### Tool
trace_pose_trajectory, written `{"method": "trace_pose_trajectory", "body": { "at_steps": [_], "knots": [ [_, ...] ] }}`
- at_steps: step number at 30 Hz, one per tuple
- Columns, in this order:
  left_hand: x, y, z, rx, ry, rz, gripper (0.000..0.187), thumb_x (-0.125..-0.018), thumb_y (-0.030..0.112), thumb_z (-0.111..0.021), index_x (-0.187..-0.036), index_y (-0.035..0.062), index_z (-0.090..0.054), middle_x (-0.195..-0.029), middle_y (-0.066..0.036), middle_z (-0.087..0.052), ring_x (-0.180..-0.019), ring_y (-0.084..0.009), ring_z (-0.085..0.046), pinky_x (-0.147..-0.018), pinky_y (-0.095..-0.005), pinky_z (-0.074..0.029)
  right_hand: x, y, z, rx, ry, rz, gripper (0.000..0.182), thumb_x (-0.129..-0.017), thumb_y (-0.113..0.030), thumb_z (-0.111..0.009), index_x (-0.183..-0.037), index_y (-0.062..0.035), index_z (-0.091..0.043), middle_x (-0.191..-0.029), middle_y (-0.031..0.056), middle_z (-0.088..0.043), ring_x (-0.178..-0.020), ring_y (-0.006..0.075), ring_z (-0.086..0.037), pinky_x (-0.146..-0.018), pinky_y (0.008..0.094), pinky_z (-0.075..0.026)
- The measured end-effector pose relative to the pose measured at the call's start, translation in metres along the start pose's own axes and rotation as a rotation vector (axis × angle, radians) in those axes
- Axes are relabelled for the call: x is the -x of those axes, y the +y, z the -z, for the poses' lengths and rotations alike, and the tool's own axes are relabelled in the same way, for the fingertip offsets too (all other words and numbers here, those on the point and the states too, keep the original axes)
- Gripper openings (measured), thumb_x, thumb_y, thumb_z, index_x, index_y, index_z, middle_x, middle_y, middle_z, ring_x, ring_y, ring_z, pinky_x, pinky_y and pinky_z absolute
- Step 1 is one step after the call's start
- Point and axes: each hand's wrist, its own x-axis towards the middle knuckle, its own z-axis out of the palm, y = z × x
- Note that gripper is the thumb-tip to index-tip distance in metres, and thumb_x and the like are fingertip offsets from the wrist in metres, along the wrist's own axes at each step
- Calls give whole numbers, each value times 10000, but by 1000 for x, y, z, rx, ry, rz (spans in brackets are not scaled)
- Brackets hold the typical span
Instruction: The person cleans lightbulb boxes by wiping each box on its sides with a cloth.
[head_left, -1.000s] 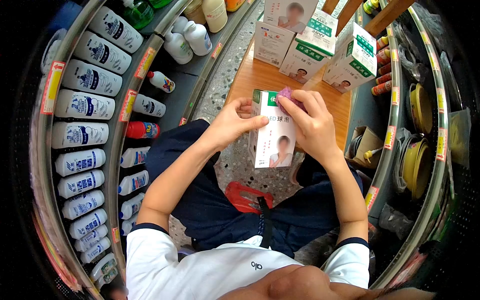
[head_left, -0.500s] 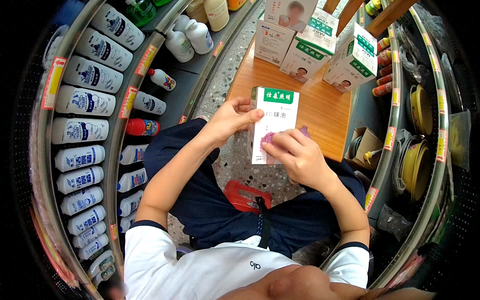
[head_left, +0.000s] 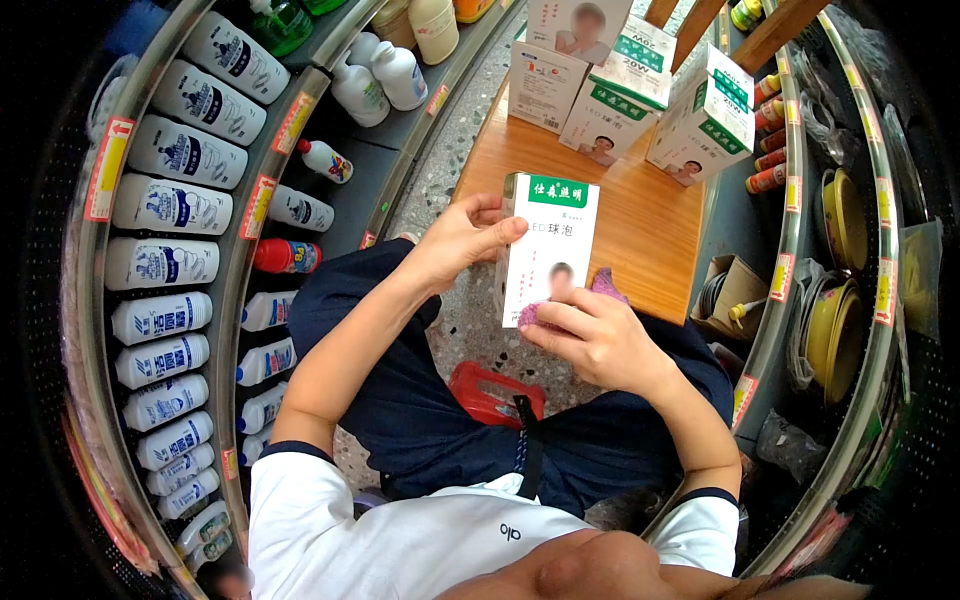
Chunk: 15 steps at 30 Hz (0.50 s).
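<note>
My left hand (head_left: 465, 240) grips the left side of a white and green bulb box (head_left: 540, 235), thumb on its front face. The box is held upright to my view, at the near left edge of a wooden stool (head_left: 640, 240). Against the box's lower right corner, my right hand (head_left: 595, 335) presses a purple cloth (head_left: 608, 285), its fingers closed on it. Part of the cloth shows past the fingers on both sides. Several similar boxes (head_left: 610, 115) stand on the far end of the stool.
Shelves of white bottles (head_left: 165, 262) line the left side. On the right are shelves with yellow dishes (head_left: 835, 330) and an open cardboard box (head_left: 722, 300). A red plastic item (head_left: 490, 395) lies on the floor between my legs.
My right hand and the purple cloth have moved down the front of the box to its lower edge. My left hand holds the box as before.
</note>
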Motion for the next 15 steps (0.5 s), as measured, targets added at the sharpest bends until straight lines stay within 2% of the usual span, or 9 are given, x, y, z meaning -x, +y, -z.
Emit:
{"method": "trace_pose_trajectory", "body": {
  "at_steps": [6, 15],
  "knots": [
    [6, 6, -6, -90, 3, -41, 815, -796, 360, -853, -1351, -85, -455, -1227, -169, -615, -1077, -217, -638, -931, -325, -515, -10, 7, 2, 100, 101, -75, 361, -721, -165, -658, -1070, -82, -700, -1065, 34, -623, -955, 236, -600, -732, 354, -542],
    [6, 3, -11, -60, -23, -27, 867, -778, 348, -870, -1359, -112, -420, -1229, -193, -602, -1096, -227, -633, -949, -334, -516, -29, 34, 10, 232, 298, -198, 376, -690, -103, -661, -1063, -85, -712, -1053, 53, -641, -920, 255, -619, -724, 365, -551]
  ]
}}
